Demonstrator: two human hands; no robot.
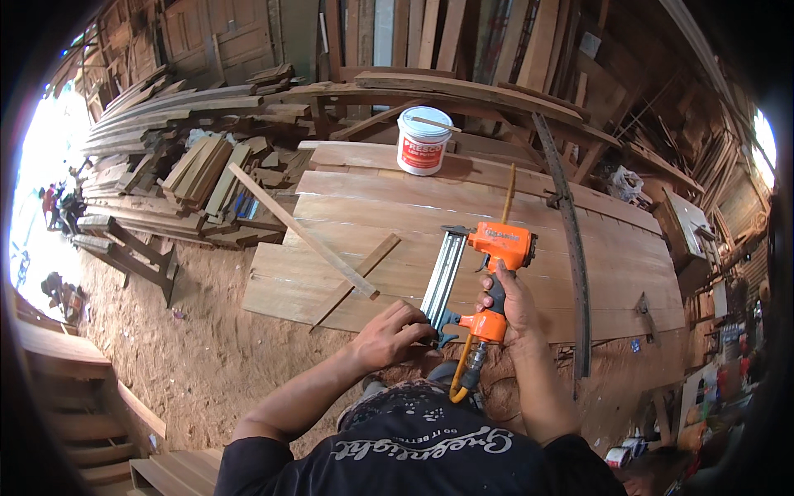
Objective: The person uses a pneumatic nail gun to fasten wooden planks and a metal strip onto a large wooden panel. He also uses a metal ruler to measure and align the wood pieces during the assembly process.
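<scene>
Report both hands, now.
Left hand: fingers curled at lower end of long silver metal magazine; grip unclear.
Right hand: closed around black handle of orange nail gun.

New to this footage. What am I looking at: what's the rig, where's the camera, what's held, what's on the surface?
No robot: just a person's bare hands. The one picture comes from a fisheye camera on their head, looking down, so straight edges bend near the rim. The right hand grips an orange nail gun by its handle; the left hand is at the lower end of its silver magazine. On the boards ahead are a white bucket and crossed wood strips; a dark bar spans them.
</scene>
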